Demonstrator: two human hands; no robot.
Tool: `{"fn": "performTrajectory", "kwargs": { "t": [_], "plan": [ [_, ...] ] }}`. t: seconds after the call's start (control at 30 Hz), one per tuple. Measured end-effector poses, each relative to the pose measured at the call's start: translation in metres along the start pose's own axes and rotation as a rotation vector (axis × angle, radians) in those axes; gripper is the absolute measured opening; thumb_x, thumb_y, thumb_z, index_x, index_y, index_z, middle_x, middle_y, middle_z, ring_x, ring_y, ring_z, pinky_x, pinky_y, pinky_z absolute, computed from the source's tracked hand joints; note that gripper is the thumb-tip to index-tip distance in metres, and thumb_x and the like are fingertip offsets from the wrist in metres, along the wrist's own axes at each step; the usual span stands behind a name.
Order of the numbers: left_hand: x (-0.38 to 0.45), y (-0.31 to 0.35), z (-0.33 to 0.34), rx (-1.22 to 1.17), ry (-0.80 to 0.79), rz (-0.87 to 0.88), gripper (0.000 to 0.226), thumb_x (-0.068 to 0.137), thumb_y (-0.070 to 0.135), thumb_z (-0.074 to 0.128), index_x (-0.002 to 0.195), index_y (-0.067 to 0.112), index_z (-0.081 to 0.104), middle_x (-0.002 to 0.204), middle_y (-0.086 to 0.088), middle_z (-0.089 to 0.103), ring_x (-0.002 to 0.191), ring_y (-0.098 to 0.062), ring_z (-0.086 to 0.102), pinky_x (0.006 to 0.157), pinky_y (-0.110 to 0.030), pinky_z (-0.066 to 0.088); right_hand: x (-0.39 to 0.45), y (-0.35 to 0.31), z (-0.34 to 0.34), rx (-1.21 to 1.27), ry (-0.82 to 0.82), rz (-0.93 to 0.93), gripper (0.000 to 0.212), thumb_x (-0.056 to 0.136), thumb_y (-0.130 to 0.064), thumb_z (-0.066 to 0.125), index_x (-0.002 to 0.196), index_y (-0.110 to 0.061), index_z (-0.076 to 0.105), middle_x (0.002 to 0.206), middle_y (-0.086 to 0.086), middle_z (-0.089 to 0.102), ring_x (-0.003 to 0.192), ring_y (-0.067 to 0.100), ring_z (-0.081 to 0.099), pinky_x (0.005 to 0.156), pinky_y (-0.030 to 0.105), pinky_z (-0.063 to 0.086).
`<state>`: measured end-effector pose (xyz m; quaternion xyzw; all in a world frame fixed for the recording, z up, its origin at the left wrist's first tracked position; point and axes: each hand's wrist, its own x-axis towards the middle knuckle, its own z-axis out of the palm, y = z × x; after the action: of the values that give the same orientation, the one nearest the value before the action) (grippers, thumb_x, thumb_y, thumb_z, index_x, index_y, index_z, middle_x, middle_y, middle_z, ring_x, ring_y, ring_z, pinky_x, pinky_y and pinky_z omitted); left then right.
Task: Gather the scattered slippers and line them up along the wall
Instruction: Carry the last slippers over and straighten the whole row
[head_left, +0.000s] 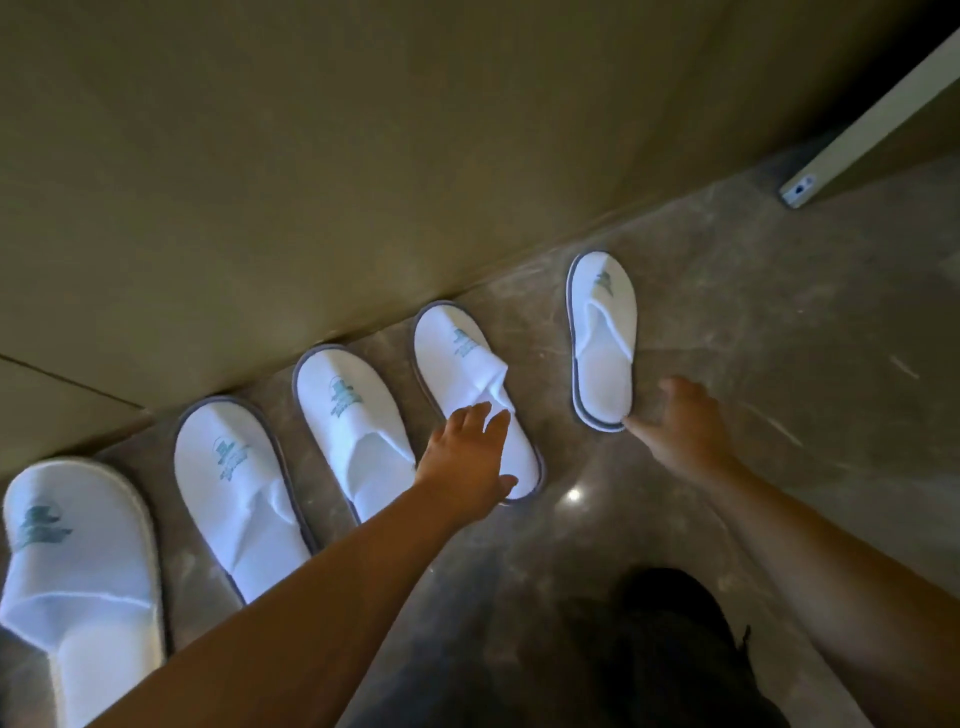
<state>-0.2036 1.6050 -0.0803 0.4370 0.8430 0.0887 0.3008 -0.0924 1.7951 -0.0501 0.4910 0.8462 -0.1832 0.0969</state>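
Note:
Several white slippers with a teal logo lie toes-to-wall along the beige wall (311, 182). From the left: one slipper (72, 561), a second slipper (234, 499), a third slipper (348, 415), a fourth slipper (457, 358). A fifth slipper (605, 332) lies apart to the right. My left hand (467, 457) lies flat with straight fingers over the heel of the fourth slipper. My right hand (680, 421) reaches to the heel of the fifth slipper, a fingertip touching its grey-edged sole.
The floor is dark polished stone (753, 338) with a light glare. A white door edge or frame (857, 124) stands at the upper right. My dark-clothed leg (665, 649) is at the bottom.

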Motion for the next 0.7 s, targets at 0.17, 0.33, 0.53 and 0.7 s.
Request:
{"fn": "performTrajectory", "kwargs": {
  "t": [0.17, 0.33, 0.53, 0.7],
  "plan": [
    [0.044, 0.003, 0.053, 0.049, -0.073, -0.117, 0.078, 0.083, 0.052, 0.047, 0.142, 0.024, 0.005, 0.156, -0.004, -0.004, 0.143, -0.03, 0.0, 0.115, -0.044, 0.01, 0.064, 0.01, 0.055, 0.14, -0.065, 0.051, 0.079, 0.067, -0.036, 0.075, 0.127, -0.002, 0.038, 0.129, 0.021, 0.047, 0.119, 0.038, 0.045, 0.096, 0.046, 0.043],
    [0.045, 0.013, 0.097, 0.089, -0.117, -0.248, 0.086, 0.079, 0.062, 0.044, 0.141, 0.031, -0.007, 0.154, -0.005, -0.015, 0.142, -0.03, -0.013, 0.115, -0.046, -0.003, 0.101, 0.008, 0.099, 0.264, -0.092, 0.219, 0.113, 0.057, -0.048, 0.078, 0.141, -0.009, 0.013, 0.144, 0.019, 0.029, 0.131, 0.037, 0.03, 0.104, 0.045, 0.03],
    [0.051, 0.022, 0.105, 0.046, -0.054, -0.334, 0.091, 0.079, 0.056, 0.05, 0.14, 0.032, -0.014, 0.153, -0.007, -0.02, 0.14, -0.033, -0.019, 0.113, -0.047, -0.007, 0.108, 0.005, 0.114, 0.241, -0.051, 0.199, 0.113, 0.057, -0.035, 0.08, 0.142, -0.013, 0.008, 0.142, 0.023, 0.027, 0.127, 0.041, 0.029, 0.105, 0.049, 0.025],
    [0.054, 0.022, 0.106, 0.04, -0.032, -0.338, 0.093, 0.079, 0.052, 0.054, 0.14, 0.031, -0.012, 0.153, -0.007, -0.019, 0.139, -0.033, -0.019, 0.113, -0.046, -0.007, 0.097, 0.017, 0.118, 0.185, -0.092, -0.075, 0.108, 0.057, -0.029, 0.081, 0.142, -0.013, 0.015, 0.147, 0.022, 0.022, 0.129, 0.041, 0.027, 0.105, 0.05, 0.021]
  ]
}}
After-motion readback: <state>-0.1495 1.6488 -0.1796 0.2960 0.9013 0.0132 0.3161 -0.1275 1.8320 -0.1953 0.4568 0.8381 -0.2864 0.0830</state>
